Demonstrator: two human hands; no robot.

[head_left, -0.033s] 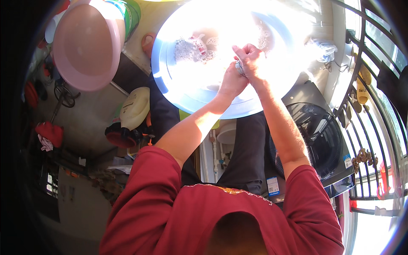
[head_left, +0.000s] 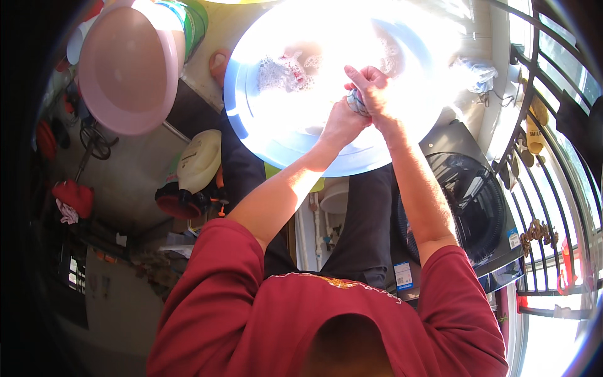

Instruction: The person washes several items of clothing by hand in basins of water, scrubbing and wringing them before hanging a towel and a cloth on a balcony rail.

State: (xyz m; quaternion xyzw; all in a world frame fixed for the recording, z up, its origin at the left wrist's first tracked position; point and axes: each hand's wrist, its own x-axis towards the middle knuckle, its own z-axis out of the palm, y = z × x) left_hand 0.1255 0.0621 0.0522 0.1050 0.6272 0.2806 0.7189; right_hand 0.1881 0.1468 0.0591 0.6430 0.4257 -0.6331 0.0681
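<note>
Over a large light-blue basin (head_left: 259,139), both my hands meet, closed around a small piece of wet-looking cloth (head_left: 357,102) with pale and dark stripes. My left hand (head_left: 343,122) grips it from below. Wrapped round its upper part is my right hand (head_left: 377,97), thumb pointing up and left. Most of the cloth is hidden inside the fists. To the left of the hands, suds (head_left: 274,75) and a whitish cloth with red marks (head_left: 295,68) lie in the basin. Strong sunlight washes out much of its inside.
A pink basin (head_left: 129,69) stands at the left, beside a green bucket (head_left: 196,28). Near my left leg is a cream plastic jug (head_left: 200,161). A round black appliance (head_left: 468,204) sits at the right, before a black railing (head_left: 534,188). A bare foot (head_left: 218,66) shows beside the blue basin.
My right hand has turned slightly, and my left hand has shifted a little downward. More of the striped cloth shows between them. The basin and its suds stay put.
</note>
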